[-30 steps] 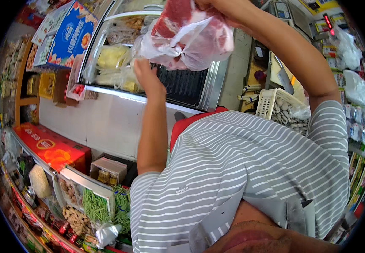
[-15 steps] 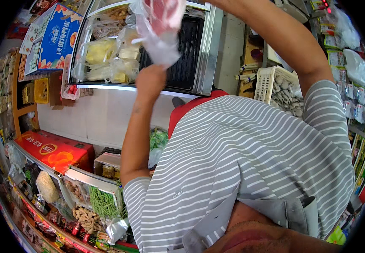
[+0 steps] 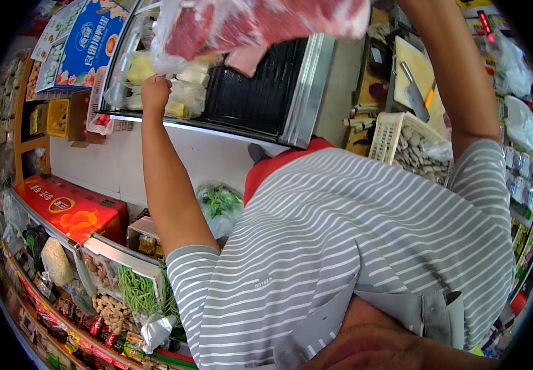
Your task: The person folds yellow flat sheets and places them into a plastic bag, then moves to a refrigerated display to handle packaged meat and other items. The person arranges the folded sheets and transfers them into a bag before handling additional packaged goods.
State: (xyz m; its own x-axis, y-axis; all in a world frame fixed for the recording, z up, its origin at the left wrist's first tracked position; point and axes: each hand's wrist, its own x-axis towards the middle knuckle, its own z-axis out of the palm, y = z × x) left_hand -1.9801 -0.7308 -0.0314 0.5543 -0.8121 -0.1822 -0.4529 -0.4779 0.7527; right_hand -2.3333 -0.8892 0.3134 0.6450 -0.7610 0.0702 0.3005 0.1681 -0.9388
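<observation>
A large slab of raw red meat with pale fat [image 3: 266, 24] hangs over the display case [image 3: 248, 98] at the top of the view, with a smaller pale pink piece [image 3: 246, 60] below it. Thin clear plastic [image 3: 164, 43] clings round the slab's left end. My left hand [image 3: 155, 95] is closed on the lower edge of this plastic bag. On the right, my right forearm [image 3: 442, 55] reaches up past the top edge, so that hand is out of sight. Bagged yellowish goods [image 3: 183, 92] lie in the case just beside my left hand.
A cleaver [image 3: 414, 95] lies on a cutting board [image 3: 409, 61] at the right, above a cream basket of grey mushroom-like pieces [image 3: 402, 145]. Blue [image 3: 87, 46] and red [image 3: 72, 206] cartons stand at the left. Green beans [image 3: 137, 290] and ginger [image 3: 113, 313] sit lower left.
My left hand has moved left with the bag's edge. The meat has swung into fuller view, extending rightward. My right arm has shifted right, uncovering the cleaver and board.
</observation>
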